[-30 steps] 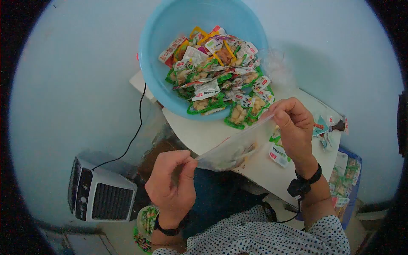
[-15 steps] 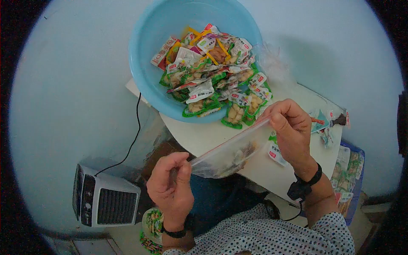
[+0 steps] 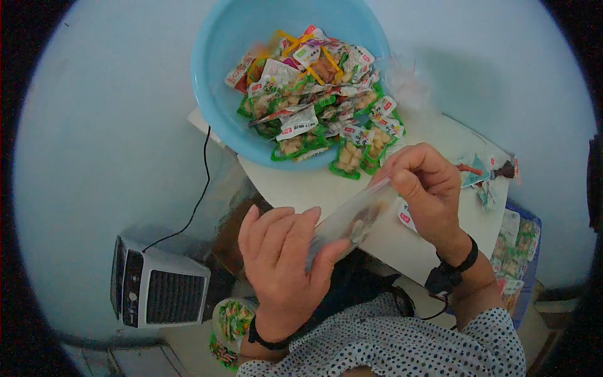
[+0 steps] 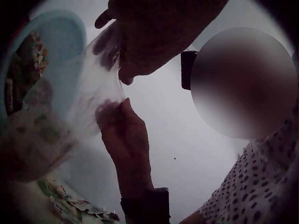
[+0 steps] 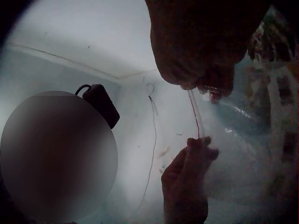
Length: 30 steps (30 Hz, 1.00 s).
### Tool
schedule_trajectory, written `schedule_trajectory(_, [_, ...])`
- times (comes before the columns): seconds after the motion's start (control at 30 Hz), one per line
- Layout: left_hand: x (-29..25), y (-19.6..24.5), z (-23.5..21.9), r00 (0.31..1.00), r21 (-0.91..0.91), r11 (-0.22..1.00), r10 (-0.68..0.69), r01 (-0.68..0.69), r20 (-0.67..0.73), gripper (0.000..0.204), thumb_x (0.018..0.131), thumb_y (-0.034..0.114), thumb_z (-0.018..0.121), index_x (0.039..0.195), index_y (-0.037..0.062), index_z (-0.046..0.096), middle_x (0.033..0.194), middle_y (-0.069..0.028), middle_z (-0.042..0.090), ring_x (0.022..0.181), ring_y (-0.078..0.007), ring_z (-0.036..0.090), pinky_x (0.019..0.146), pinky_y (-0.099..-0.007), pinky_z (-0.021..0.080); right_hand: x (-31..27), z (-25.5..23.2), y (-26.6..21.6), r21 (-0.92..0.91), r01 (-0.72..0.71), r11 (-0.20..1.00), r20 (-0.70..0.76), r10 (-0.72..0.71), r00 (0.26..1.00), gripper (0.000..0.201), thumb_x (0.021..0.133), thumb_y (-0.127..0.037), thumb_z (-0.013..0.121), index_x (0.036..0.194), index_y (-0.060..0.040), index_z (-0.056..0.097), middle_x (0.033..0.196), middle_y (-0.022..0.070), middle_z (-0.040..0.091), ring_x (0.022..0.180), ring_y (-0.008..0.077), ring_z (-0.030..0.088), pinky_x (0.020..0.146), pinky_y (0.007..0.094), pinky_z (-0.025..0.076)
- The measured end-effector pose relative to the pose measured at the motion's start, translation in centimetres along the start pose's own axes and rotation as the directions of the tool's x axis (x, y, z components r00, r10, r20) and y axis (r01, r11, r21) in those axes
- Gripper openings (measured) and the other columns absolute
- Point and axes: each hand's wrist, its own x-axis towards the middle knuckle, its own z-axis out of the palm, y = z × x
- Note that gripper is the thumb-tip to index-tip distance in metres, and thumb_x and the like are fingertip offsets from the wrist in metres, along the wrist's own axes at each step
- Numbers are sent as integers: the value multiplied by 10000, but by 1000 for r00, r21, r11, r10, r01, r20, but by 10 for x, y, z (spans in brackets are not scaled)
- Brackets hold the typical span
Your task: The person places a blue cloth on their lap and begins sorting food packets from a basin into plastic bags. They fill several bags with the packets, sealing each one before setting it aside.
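A clear plastic zip bag (image 3: 353, 217) with a thin red line along its mouth stretches between the two hands, several small items showing dimly inside. My right hand (image 3: 433, 195) pinches the upper corner of the mouth between thumb and curled fingers. At the lower end, my left hand (image 3: 282, 270) has its fingers extended and thumb spread, with the bag between them. In the left wrist view, some left fingers (image 4: 110, 44) show blurred through the plastic. The right wrist view has the red line (image 5: 195, 116) running taut from one hand to the other.
A blue basin (image 3: 210, 119) full of snack packets (image 3: 295, 122) stands on the white table (image 3: 392, 257). Crumpled clear plastic (image 3: 405, 85) lies beside it. More packets (image 3: 480, 173) lie at the table's right; a blue crate (image 3: 531, 270) stands below. An air cooler (image 3: 166, 289) stands at left.
My left hand has let go of its pinch on the bag's lower corner, spread its fingers and moved right along the bag. The right hand keeps its pinch, shifting slightly left.
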Motion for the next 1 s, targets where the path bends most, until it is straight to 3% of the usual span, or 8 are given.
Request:
schedule_trajectory(0.23, [-3, 2, 5, 999, -9, 1000, -17, 16, -40, 146, 780, 126, 751, 882, 76, 660, 820, -42, 608, 862, -240, 609, 1009, -472, 384, 0, -4, -7, -73, -25, 997, 86, 31, 996, 97, 957, -100, 622, 914, -15, 605, 886, 3, 617, 803, 71, 553, 727, 235, 460])
schedule_trajectory(0.33, [-3, 6, 2, 1000, 23, 1000, -21, 21, -1, 110, 793, 115, 729, 852, 83, 642, 806, -44, 599, 845, -242, 608, 1014, -472, 374, 2, -6, -4, -126, -13, 992, 112, 27, 993, 187, 994, -178, 573, 905, -14, 555, 879, 102, 628, 836, 187, 636, 788, 333, 506])
schedule_trajectory(0.73, [-7, 9, -2, 1000, 133, 991, 1, -2, 9, 120, 790, 110, 723, 856, 89, 625, 825, -43, 580, 873, -238, 606, 1041, -535, 340, -1, -2, -10, -169, -30, 985, 135, 54, 989, 163, 987, -133, 561, 886, -6, 549, 875, 107, 616, 840, 196, 641, 789, 347, 511])
schedule_trajectory(0.83, [-8, 10, -3, 1000, 129, 992, -4, 4, 6, 146, 761, 98, 735, 857, 92, 627, 834, -38, 579, 883, -230, 610, 1050, -542, 333, -2, 1, -10, -100, -23, 995, 134, 36, 990, 149, 981, -123, 564, 895, -2, 551, 878, 106, 619, 846, 194, 644, 791, 345, 511])
schedule_trajectory(0.93, [-9, 12, -3, 1000, 147, 989, -14, 13, 5, 169, 733, 92, 742, 858, 95, 629, 832, -34, 579, 892, -222, 613, 1054, -541, 330, -3, 2, -9, -38, -36, 999, 109, 40, 993, 72, 946, -85, 610, 915, -20, 610, 873, 19, 630, 802, 99, 560, 751, 267, 464])
schedule_trajectory(1.0, [-10, 12, -2, 1000, 141, 990, -12, 16, -25, 177, 720, 91, 744, 856, 98, 630, 833, -30, 579, 892, -221, 615, 1056, -543, 328, 0, 0, -11, -50, -23, 998, 168, 31, 985, 53, 919, -77, 644, 908, -29, 624, 873, 31, 650, 819, 122, 596, 757, 277, 480])
